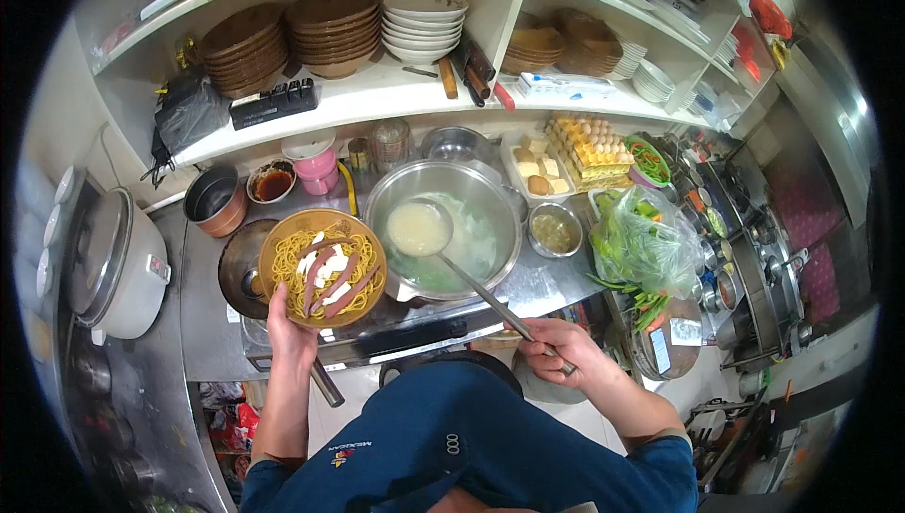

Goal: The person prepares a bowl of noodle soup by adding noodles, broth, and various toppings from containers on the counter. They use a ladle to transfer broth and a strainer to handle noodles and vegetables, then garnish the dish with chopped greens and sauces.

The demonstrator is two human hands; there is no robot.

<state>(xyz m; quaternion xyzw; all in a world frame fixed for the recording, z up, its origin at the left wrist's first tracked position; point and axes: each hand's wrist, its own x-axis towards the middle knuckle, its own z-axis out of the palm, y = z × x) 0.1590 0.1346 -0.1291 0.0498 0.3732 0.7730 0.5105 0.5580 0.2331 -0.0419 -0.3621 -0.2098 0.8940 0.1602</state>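
My left hand [288,333] grips the near rim of a brown bowl [269,248] from below. In the bowl lie yellow noodles [286,253], reddish-brown strips of meat [318,274] and white pieces [331,267] that I cannot name for certain. My right hand [562,350] is closed around the handle of a long metal ladle [481,290]. Its cup, full of pale cloudy broth [417,228], is over a wide steel pot [515,258]. Greenish, cloudy liquid [470,248] with steam fills the pot. Bowl and ladle cup are side by side, the bowl left of the pot.
Behind the bowl sits a dark wok [237,265] with its handle towards me. A small steel pot [556,230] of broth, egg trays [590,149] and bagged green vegetables [643,237] stand right. A large rice cooker [131,265] is left. Stacked bowls [336,25] and knives [474,74] fill the shelf above.
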